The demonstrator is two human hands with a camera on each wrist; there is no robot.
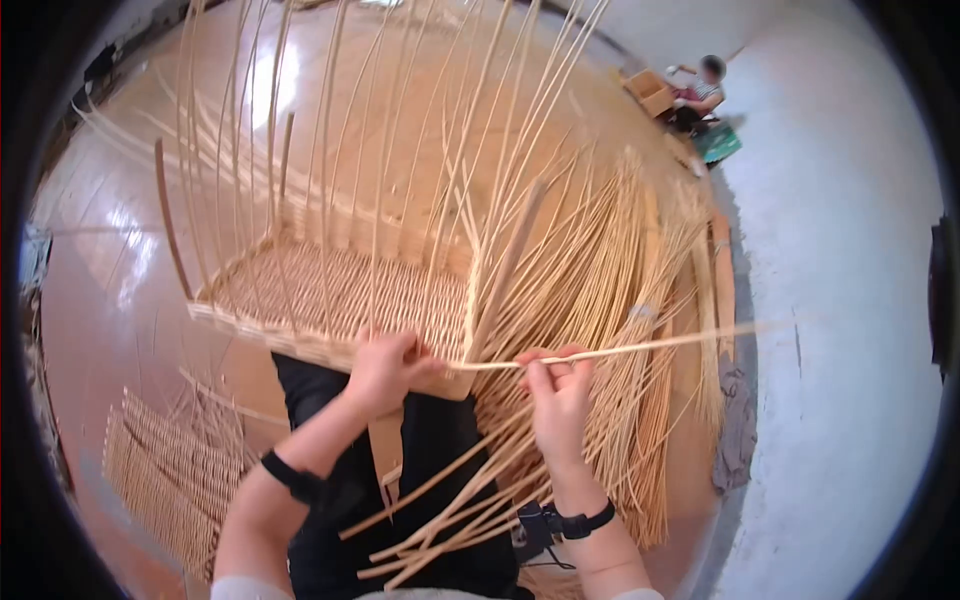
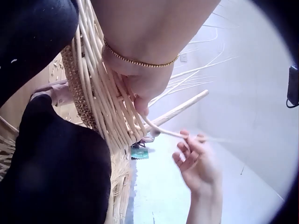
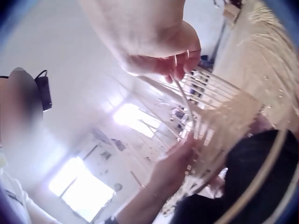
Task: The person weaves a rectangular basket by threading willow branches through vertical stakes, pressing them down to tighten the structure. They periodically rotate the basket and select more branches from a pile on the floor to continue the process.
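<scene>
A half-woven wicker basket (image 1: 310, 285) rests on the person's lap, thin stakes rising from its walls and thicker rods standing at its corners. My left hand (image 1: 383, 372) grips its near wall close to the right corner. In the left wrist view, the fingertips of that hand (image 2: 142, 91) press at the woven strands beside a thick corner rod (image 2: 182, 108). From the corner a pale wicker strand (image 1: 650, 346) runs out to the right, its far end blurred. My right hand (image 1: 562, 400) pinches this strand between thumb and fingers, a short way from the corner.
A large bundle of loose wicker strands (image 1: 620, 260) lies right of the basket. A woven panel (image 1: 170, 470) is on the floor at lower left. Several cut strands (image 1: 430, 530) cross the lap. Another person (image 1: 700, 95) sits by a box (image 1: 650, 92) near the wall (image 1: 840, 300).
</scene>
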